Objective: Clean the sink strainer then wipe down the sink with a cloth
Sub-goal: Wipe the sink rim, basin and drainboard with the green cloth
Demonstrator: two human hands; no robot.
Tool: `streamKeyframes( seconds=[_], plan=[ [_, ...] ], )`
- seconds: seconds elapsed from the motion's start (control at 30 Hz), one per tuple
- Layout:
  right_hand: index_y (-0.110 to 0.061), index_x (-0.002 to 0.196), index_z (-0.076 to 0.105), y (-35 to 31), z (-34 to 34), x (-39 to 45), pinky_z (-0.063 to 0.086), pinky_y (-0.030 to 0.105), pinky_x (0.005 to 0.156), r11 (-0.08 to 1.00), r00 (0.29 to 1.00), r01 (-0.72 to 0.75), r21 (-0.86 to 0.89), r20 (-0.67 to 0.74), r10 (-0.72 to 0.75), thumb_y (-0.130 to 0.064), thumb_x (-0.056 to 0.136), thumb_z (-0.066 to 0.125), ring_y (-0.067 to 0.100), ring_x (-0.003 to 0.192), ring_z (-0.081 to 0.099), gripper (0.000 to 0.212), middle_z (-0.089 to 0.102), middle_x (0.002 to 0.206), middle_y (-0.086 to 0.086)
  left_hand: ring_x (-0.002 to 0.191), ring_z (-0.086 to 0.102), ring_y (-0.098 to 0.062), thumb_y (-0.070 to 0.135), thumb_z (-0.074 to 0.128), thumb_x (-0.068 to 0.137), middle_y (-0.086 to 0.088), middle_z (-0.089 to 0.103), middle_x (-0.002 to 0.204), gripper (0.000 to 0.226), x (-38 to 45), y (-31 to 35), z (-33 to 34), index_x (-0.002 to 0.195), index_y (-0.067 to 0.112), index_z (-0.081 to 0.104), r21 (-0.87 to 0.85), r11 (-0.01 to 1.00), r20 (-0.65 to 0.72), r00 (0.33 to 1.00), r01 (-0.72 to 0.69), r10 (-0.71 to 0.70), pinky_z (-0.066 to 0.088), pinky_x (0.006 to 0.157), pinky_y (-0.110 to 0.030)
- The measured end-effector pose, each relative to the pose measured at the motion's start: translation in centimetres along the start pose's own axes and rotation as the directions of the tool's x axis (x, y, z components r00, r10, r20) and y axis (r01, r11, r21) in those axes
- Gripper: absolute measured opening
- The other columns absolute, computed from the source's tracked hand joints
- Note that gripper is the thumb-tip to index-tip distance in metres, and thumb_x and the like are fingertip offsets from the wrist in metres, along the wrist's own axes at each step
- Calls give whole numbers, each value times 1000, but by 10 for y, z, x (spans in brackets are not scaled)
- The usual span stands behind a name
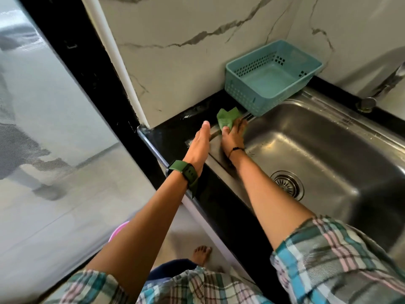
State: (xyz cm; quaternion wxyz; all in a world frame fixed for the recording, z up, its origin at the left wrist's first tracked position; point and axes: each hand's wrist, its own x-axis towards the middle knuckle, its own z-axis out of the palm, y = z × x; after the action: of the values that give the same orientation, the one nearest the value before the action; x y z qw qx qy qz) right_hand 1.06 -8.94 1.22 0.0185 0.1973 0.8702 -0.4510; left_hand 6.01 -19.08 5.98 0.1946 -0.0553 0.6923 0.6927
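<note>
The right hand [233,137], fingers pinched on the green cloth [228,118], presses the sink [328,137] rim's far-left corner, the basin lying rightward, while the flat left hand [200,143] rests just beside it.

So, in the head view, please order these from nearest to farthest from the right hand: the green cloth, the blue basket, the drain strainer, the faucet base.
From the right hand:
1. Green cloth, in its grip.
2. Blue basket, beyond it on the sink's far corner.
3. Drain strainer, on the basin floor; close to the basket's rank, hard to call.
4. Faucet base, far right rim.
</note>
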Motion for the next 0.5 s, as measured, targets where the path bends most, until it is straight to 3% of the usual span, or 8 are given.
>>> streamKeyframes(
  seconds=[0.07,0.1,0.17,0.2,0.27,0.37,0.43,0.5],
  plan=[
    [-3,146,4,11,-5,-25,9,33,116,981,973,181,-68,155,-168,-17,99,30,25,145,2,55,-2,156,15,142,18,-16,60,19,90,-5,22,154,69,2,-1,3,145,17,22,25,1000,-7,1000,-9,9,11,119,-40],
    [-5,146,8,17,-7,-38,13,37,118,957,941,268,-114,242,-235,-17,100,31,26,144,8,53,5,156,14,138,28,-18,61,18,90,-6,30,150,70,1,0,6,142,16,30,53,999,-27,1000,-11,13,18,117,-38],
    [-11,144,23,24,-12,-59,29,43,111,903,880,389,-181,363,-307,-19,99,33,28,138,29,46,26,152,10,107,51,-15,61,20,89,-3,56,122,62,-3,2,13,114,18,57,168,985,-93,995,-25,41,35,99,-33],
    [-11,139,33,24,-16,-68,37,41,105,893,874,401,-203,375,-308,-20,98,36,30,130,40,42,38,145,10,91,52,-14,59,22,90,-1,58,103,53,-4,1,17,93,22,60,240,970,-115,991,-41,70,40,88,-33],
    [-10,131,44,26,-28,-82,43,33,94,882,895,374,-287,360,-262,-21,97,38,31,118,49,36,51,132,13,83,49,-17,54,24,93,-2,53,93,49,-8,0,27,83,19,57,399,913,-80,989,-81,123,40,75,-32],
    [-15,139,34,50,-58,-110,40,39,94,829,916,328,-452,366,-164,-31,98,33,32,120,51,44,51,134,15,78,47,-18,49,26,95,-6,51,86,43,-12,-5,45,81,15,49,572,805,68,987,-160,148,35,69,-29],
    [-24,141,31,77,-87,-143,33,44,103,859,927,269,-435,358,-108,-33,98,33,28,121,51,44,53,135,11,80,46,-17,46,26,96,-6,50,86,41,-15,-10,57,81,15,48,627,746,178,974,-223,141,35,72,-29],
    [-34,140,31,110,-124,-184,16,42,114,884,946,160,-440,325,-10,-32,97,35,16,130,43,43,46,142,-3,81,47,-18,44,26,96,-7,51,86,43,-18,-15,73,82,13,52,634,717,281,950,-290,137,36,72,-30]
  ],
)
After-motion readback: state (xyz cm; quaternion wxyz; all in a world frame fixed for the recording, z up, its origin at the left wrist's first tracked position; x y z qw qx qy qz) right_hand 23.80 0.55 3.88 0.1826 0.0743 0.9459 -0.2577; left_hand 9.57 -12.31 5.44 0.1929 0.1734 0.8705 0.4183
